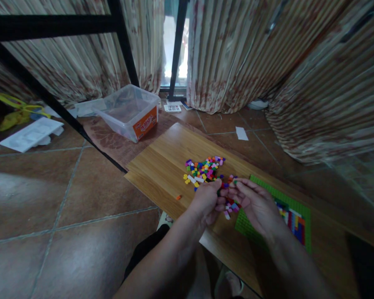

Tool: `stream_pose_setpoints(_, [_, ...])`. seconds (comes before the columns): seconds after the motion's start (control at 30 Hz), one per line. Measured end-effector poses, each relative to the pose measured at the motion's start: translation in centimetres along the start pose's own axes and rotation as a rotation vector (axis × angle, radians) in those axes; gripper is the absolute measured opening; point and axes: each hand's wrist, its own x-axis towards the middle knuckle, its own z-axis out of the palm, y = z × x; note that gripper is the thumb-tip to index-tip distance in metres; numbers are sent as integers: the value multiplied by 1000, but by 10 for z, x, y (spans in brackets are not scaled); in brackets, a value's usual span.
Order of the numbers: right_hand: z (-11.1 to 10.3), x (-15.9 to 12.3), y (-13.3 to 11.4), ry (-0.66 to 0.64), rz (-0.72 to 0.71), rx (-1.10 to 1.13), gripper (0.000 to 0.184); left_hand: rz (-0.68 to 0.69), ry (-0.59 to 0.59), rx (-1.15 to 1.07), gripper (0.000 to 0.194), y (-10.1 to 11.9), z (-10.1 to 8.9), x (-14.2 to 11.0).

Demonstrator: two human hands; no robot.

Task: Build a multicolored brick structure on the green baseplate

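Note:
Over the wooden table, my two hands are close together in front of a heap of small coloured toy bricks (204, 168). My right hand (255, 203) pinches a tiny green brick (235, 182) between thumb and forefinger. My left hand (207, 199) has its fingers curled and thumb up; whatever it grips is too small and partly hidden to name. More bricks (232, 207) lie beneath and between the hands. Partly behind my right forearm is a green baseplate (268, 187) bearing rows of colourful bricks (294, 222).
A lone orange brick (178, 197) lies left of the heap on the wooden table (162, 166). Beyond the table's far left edge stands a clear plastic box (124, 112) with an orange label. A black metal frame (65, 27) crosses the upper left. A dark object (366, 261) sits at right.

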Motion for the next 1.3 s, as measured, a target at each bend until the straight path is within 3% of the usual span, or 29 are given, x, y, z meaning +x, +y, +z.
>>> stream_pose_setpoints(0.07, [-4, 2, -2, -24, 3, 40, 14, 51, 17, 70, 25, -3, -2, 4])
stream_pose_setpoints(0.17, [-11, 11, -4, -64, -37, -14, 10, 262, 159, 312, 22, -10, -8, 12])
stream_pose_setpoints(0.33, [-6, 34, -4, -19, -172, -532, 18, 568, 355, 758, 10, -10, -16, 17])
stream_pose_setpoints(0.53, [10, 46, -7, -162, -295, -1110, 24, 617, 434, 890, 12, -2, -16, 9])
stream_pose_setpoints(0.83, [11, 51, -12, -204, -250, -1149, 17, 623, 485, 1020, 14, 7, -22, 11])
stream_pose_setpoints(0.97, [2, 52, -8, -203, -203, -1111, 15, 673, 501, 1003, 17, 15, -27, 14])
stream_pose_setpoints(1.07, [-4, 51, -7, -158, -240, -1130, 17, 669, 473, 866, 14, 19, -30, 14])
stream_pose_setpoints(1.2, [-4, 44, -15, -118, -277, -944, 20, 402, 305, 450, 24, 18, -23, 10])
stream_pose_setpoints(1.3, [10, 27, -32, -239, -237, -801, 22, 192, 233, 177, 28, 16, -15, 6])
